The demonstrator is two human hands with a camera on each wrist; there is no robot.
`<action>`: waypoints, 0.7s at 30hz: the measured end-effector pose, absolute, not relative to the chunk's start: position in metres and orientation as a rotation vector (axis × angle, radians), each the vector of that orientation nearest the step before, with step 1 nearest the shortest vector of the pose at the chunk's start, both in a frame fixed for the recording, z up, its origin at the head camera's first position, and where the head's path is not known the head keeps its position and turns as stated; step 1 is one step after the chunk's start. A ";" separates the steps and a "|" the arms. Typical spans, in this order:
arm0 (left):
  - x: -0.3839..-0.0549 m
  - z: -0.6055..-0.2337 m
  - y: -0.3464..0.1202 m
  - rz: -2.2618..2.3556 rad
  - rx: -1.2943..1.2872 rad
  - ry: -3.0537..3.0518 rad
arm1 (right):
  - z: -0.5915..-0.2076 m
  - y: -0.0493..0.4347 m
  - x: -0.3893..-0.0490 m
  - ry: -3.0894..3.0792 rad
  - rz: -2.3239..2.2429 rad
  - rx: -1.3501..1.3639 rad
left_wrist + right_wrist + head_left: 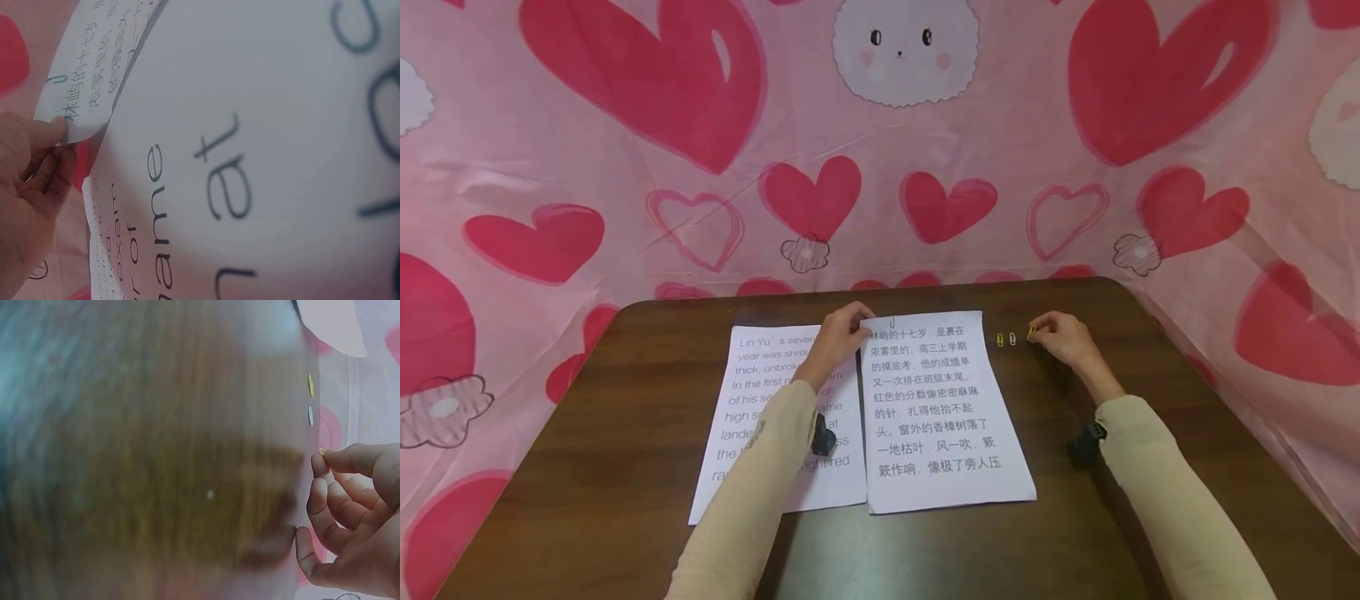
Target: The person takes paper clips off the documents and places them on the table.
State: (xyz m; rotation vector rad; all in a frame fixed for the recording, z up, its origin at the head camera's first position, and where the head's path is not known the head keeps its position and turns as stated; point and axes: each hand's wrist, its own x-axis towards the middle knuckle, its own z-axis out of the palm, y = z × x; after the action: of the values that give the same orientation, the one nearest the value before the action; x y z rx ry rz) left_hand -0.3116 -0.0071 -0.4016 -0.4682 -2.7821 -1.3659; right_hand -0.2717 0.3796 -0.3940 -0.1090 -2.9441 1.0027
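Note:
My left hand (838, 337) pinches the top left corner of a sheet with Chinese text (932, 417), thumb on top and fingers beneath. In the left wrist view that corner is lifted. A green paper clip (57, 79) sits on this sheet's top edge. Off to the right, my right hand (1063, 337) pinches a yellow paper clip (1032, 332) between thumb and forefinger; only a small tip (322, 451) of it shows in the right wrist view. Another yellow paper clip (1000, 340) and a white paper clip (1012, 339) lie between the sheet and this hand.
A sheet with English text (775, 492) lies under my left forearm, beside the Chinese sheet. Both are on a dark wooden table (617, 417) with rounded far corners. Pink cloth with red hearts (816, 196) hangs behind the table and along its sides.

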 end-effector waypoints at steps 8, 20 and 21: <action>-0.312 -0.403 -0.009 -1.354 -0.475 -2.784 | -0.393 0.381 -0.271 -3.000 0.962 -0.115; -0.313 -0.403 -0.007 -1.352 -0.478 -2.789 | -0.396 0.380 -0.274 -3.031 0.960 -0.076; -0.313 -0.403 -0.007 -1.354 -0.482 -2.789 | -0.396 0.380 -0.275 -3.034 0.957 -0.072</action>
State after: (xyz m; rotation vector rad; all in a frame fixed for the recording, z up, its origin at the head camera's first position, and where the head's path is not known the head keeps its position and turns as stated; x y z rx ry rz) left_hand -0.3129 -0.0068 -0.4028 -0.4818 -2.7889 -1.3537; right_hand -0.2747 0.3798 -0.3960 -0.0716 -3.0343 0.9572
